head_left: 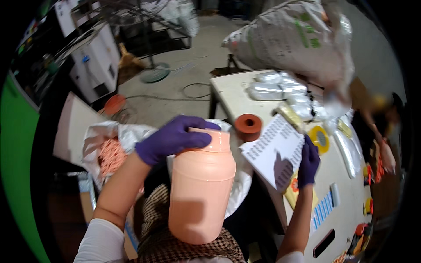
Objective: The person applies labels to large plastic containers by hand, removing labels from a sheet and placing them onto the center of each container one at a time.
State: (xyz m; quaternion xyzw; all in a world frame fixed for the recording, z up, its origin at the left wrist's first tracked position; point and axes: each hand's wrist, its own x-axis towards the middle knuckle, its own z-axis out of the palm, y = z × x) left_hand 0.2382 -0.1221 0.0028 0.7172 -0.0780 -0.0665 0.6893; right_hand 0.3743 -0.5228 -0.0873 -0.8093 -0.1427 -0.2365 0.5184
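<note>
A large peach-coloured plastic jar point(202, 188) stands tilted over my lap. My left hand point(175, 138), in a purple glove, is closed round its neck, with the thumb across the front of the rim. Over on the right, my purple-gloved right hand point(309, 161) grips the right edge of a white sheet point(269, 149) printed in small dark rows. Some of its fingers are hidden. A dark shadow falls across the sheet, which overhangs the table's near edge. Beneath and beside it lies a yellow packet point(291, 195). A reddish-brown tape roll point(248, 127) sits beyond the sheet's left corner.
On the white table point(232, 87) lie clear plastic bags point(280, 87), a yellow tape roll point(319, 139), a blue-and-white strip sheet point(323, 211) and a phone point(323, 243). A big woven sack point(294, 35) bulges behind. At left, an open bag holds peach scraps point(112, 155).
</note>
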